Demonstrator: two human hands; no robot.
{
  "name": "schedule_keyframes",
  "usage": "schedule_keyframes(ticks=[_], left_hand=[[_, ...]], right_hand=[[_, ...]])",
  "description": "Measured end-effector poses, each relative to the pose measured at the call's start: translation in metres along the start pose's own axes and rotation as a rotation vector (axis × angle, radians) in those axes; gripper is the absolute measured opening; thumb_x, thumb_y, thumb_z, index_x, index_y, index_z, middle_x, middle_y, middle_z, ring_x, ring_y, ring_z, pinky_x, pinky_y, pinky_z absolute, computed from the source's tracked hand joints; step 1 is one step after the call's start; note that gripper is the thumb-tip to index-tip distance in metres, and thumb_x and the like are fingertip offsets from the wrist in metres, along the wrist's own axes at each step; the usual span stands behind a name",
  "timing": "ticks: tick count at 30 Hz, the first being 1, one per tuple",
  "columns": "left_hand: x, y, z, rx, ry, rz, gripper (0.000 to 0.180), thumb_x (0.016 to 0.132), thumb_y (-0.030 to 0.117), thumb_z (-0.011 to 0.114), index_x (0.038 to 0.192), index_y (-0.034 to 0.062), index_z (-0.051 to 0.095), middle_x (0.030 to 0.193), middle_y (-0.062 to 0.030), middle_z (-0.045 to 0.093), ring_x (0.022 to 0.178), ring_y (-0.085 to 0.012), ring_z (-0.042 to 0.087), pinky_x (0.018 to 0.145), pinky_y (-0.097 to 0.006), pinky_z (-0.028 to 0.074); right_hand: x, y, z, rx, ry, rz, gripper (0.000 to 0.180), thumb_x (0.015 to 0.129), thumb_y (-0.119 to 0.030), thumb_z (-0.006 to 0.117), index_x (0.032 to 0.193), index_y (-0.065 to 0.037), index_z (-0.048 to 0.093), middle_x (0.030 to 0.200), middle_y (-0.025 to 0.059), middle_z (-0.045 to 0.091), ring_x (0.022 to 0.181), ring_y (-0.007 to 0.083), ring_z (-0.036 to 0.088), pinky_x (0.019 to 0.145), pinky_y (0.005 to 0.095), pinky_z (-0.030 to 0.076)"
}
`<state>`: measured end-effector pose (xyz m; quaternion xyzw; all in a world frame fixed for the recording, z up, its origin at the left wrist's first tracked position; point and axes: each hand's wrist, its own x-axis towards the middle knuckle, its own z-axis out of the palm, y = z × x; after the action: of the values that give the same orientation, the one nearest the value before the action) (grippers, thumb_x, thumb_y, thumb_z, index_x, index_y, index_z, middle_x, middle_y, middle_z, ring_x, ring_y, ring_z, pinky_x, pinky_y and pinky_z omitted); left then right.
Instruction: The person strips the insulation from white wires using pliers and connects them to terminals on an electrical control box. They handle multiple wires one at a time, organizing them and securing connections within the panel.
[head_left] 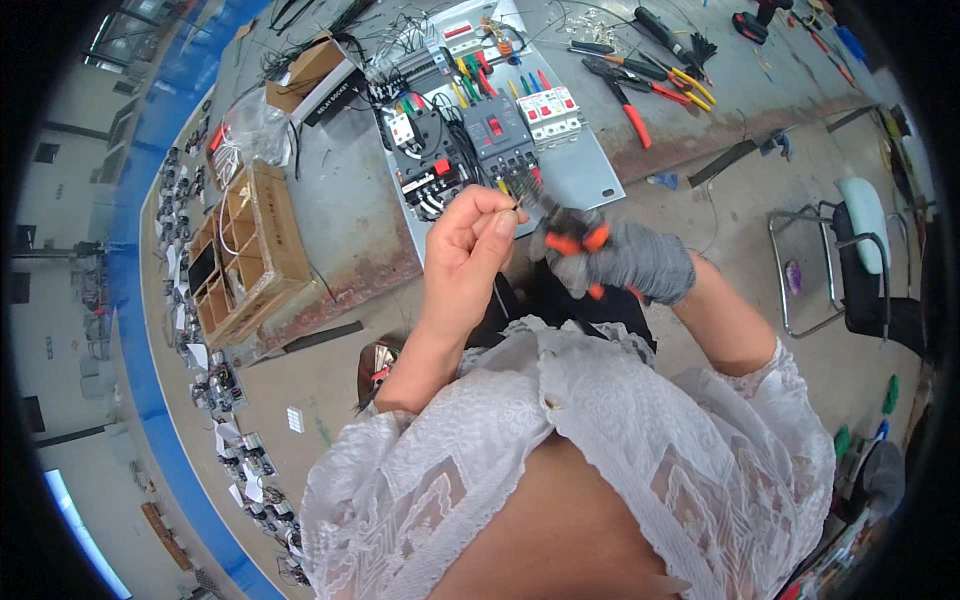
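My bare left hand (460, 250) is closed in a pinch, thumb against fingertips, on a thin dark wire end (517, 206). My right hand (645, 264), in a grey knitted glove, is wrapped round a plier-like tool (572, 238) with orange and black handles. The tool's head points toward the wire end and is slightly blurred, so its exact kind is unclear. Just beyond both hands lies a grey mounting panel (592, 182). It carries a dark moulded-case circuit breaker (499, 135), a white miniature breaker block (550, 114) and a black wired contactor (432, 135).
Left of the panel are a wooden compartment box (275, 235) and an open carton (310, 75). Red-handled cutters (630, 112), yellow-handled pliers (692, 88) and a cordless drill (750, 27) lie on the bench's right. A chair (862, 250) stands at right.
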<state>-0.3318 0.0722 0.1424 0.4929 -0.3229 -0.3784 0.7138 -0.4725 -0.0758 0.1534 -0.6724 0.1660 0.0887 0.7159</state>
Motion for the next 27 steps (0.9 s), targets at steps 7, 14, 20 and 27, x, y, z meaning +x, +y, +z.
schedule_keyframes(ticks=[7,14,20,27], left_hand=[[0.001,-0.016,-0.001,0.027,0.17,-0.011,0.013,0.096,0.016,0.053,0.094,0.0029,0.054,0.058,0.0078,0.036,0.048,-0.0013,0.026,0.046,-0.021,0.021],[0.019,-0.032,0.008,0.183,0.269,0.223,0.009,0.096,0.013,0.053,0.097,0.004,0.053,0.067,0.0056,0.047,0.053,-0.0007,0.036,0.048,-0.018,0.028],[0.007,-0.034,-0.009,0.239,0.374,0.329,0.01,0.096,0.012,0.052,0.1,0.0036,0.051,0.068,0.0048,0.047,0.055,-0.0006,0.037,0.049,-0.018,0.029],[0.004,-0.033,-0.014,0.202,0.374,0.352,0.009,0.097,0.013,0.051,0.099,0.0045,0.049,0.066,0.0055,0.043,0.053,-0.0009,0.033,0.048,-0.019,0.027]], right_hand=[[-0.022,0.018,-0.029,0.331,0.624,-0.416,0.036,0.081,-0.017,0.068,0.111,-0.003,0.054,0.093,0.0057,0.062,0.085,0.0146,0.06,0.075,0.0296,0.05],[0.02,0.027,0.055,0.298,0.458,-0.363,0.028,0.082,-0.008,0.067,0.106,-0.005,0.052,0.086,0.0012,0.06,0.079,0.0095,0.057,0.07,0.0252,0.049],[0.024,0.022,0.055,0.245,0.387,-0.376,0.031,0.08,-0.006,0.069,0.106,-0.004,0.052,0.086,0.0006,0.059,0.078,0.0095,0.057,0.073,0.0252,0.049],[0.031,0.026,0.052,0.204,0.461,-0.371,0.034,0.082,-0.005,0.066,0.113,-0.002,0.052,0.091,0.0025,0.061,0.083,0.0107,0.058,0.079,0.0259,0.049]])
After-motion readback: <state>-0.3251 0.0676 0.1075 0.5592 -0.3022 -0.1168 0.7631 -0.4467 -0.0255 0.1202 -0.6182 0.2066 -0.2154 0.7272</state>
